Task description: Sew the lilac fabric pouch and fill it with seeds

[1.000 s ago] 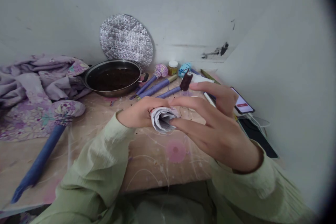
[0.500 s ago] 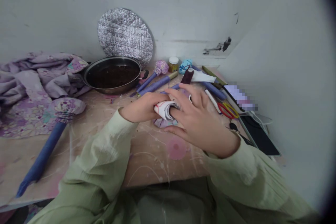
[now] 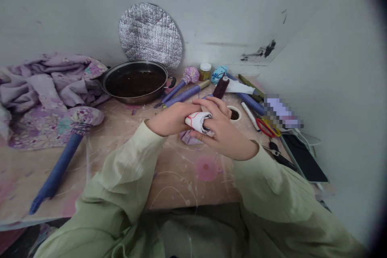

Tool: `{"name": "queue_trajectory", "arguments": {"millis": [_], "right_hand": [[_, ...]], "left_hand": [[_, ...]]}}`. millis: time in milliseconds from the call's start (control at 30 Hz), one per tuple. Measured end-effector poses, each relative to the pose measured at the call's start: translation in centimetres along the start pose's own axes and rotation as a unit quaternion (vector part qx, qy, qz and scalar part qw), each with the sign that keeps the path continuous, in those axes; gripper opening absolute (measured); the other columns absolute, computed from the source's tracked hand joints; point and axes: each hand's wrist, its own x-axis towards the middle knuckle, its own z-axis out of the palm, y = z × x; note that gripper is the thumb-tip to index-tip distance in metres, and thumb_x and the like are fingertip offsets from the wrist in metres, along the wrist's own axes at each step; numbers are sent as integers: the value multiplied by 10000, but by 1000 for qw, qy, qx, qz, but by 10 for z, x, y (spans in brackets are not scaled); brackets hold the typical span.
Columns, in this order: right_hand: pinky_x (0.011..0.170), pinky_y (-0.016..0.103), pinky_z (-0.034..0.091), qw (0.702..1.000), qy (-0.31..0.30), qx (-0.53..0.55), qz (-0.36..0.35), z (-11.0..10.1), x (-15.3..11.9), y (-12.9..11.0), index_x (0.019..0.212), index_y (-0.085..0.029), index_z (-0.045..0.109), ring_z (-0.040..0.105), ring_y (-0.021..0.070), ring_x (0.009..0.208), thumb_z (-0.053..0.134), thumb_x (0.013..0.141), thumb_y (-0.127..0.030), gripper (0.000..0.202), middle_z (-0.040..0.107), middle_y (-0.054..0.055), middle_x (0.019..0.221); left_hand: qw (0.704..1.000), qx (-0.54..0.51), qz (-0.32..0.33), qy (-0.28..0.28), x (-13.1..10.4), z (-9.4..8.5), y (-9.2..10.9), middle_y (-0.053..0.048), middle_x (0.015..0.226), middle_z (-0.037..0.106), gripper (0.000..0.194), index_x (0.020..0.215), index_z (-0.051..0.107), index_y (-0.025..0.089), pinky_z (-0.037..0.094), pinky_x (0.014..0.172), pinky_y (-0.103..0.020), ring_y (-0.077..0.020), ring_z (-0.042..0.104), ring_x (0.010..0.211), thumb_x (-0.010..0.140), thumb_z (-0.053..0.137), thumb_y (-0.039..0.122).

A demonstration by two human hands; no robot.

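Observation:
A rolled piece of white cloth with red lines (image 3: 198,121) sits between my two hands above the table. My left hand (image 3: 172,119) grips its left end, with the fingertips hidden behind the roll. At the other end, my right hand (image 3: 223,133) closes around the roll, its index finger at the open end and its thumb below. A lilac fabric piece (image 3: 190,137) shows just beneath the roll; whether it is attached I cannot tell. Beyond my right hand stands a small white cup (image 3: 236,113) with dark contents.
A wide pan (image 3: 136,98) of dark material stands at the back left beside lilac floral fabric (image 3: 45,88). A cloth-headed blue stick (image 3: 63,165) lies left. At right are red-and-yellow scissors (image 3: 267,127), a dark thread spool (image 3: 221,87) and a phone (image 3: 304,157).
My right hand has drawn in closer around the roll, its fingers less spread, and the white cup has come into view behind it. The camera view has shifted slightly.

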Motion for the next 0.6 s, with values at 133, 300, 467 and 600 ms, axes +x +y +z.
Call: {"name": "queue_trajectory", "arguments": {"millis": [133, 300, 467, 600], "right_hand": [[1035, 540, 311, 999, 14, 39, -15, 2, 1, 3, 892, -152, 678, 312, 325, 1240, 572, 833, -434, 307, 446, 114, 1318], [1050, 501, 305, 996, 41, 79, -12, 2, 2, 5, 842, -176, 691, 339, 269, 1231, 458, 904, -411, 337, 483, 79, 1302], [1040, 484, 317, 994, 53, 94, -3, -5, 2, 7, 916, -192, 694, 387, 258, 1209, 540, 862, -413, 274, 516, 72, 1269], [1045, 487, 306, 995, 42, 89, -6, -13, 1, 7, 911, -214, 705, 375, 260, 1211, 555, 846, -454, 290, 525, 58, 1250]], "left_hand": [[1000, -2, -1, 5, 0, -1, -2, 12, 736, 610, 82, 712, 518, 176, 426, 612, -207, -110, 568, 680, 784, 555, 192], [1000, 0, -7, 10, 0, -3, -3, 15, 679, 577, 117, 692, 498, 175, 416, 597, -220, -114, 546, 649, 791, 553, 207], [1000, -2, -14, 13, -1, -5, -3, 24, 663, 559, 174, 668, 483, 171, 393, 561, -211, -103, 527, 614, 791, 586, 241], [1000, -18, -10, 14, -2, -8, -3, 27, 655, 547, 228, 660, 472, 171, 394, 562, -210, -103, 521, 614, 792, 609, 297]]}}
